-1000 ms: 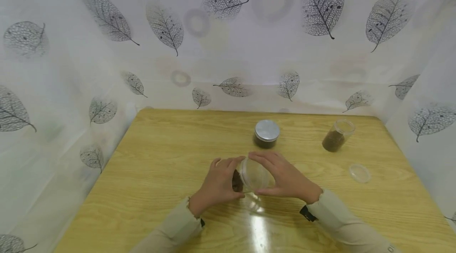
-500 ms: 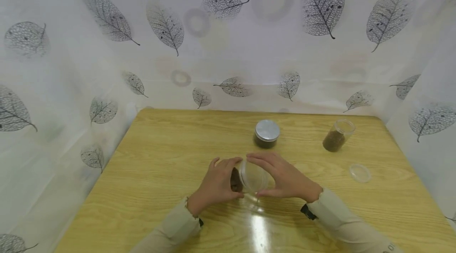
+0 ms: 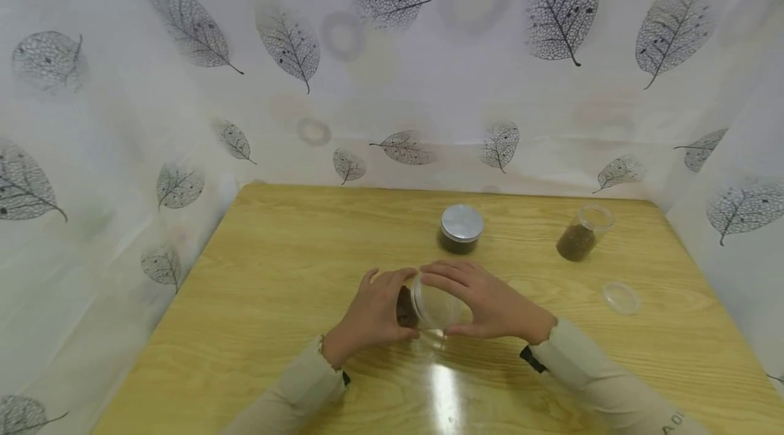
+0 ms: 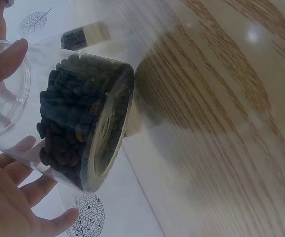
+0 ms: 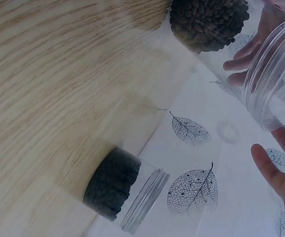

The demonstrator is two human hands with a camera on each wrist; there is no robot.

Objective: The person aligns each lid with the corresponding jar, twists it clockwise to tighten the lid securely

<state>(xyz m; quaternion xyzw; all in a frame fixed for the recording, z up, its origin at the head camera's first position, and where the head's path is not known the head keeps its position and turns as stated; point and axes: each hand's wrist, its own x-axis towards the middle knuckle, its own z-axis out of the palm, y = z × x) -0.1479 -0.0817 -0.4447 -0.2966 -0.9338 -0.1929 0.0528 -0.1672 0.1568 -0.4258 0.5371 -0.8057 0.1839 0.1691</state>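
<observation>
Near the table's middle my left hand [image 3: 370, 312] grips a clear jar [image 4: 107, 133] by its side, thumb and fingers on opposite walls. Dark brown beans [image 4: 65, 113], like coffee beans, fill its lower part. My right hand [image 3: 493, 302] curls around the clear ridged lid [image 5: 275, 69] at the jar's mouth, fingers on the far side and thumb on the near side. The jar leans, its base toward the left hand. Whether the lid sits fully down, and whether the base touches the table, I cannot tell.
Behind the hands stands a jar with a silver lid [image 3: 462, 222] and dark contents. An open clear jar [image 3: 578, 237], partly filled with brown contents, stands at the back right. A loose clear lid [image 3: 621, 298] lies in front of it. Leaf-printed cloth [image 3: 392, 81] borders the wooden table [image 3: 275, 251].
The right hand's fingers have shifted slightly left over the lid's far edge. The left hand has barely moved, and the jar stays in about the same place.
</observation>
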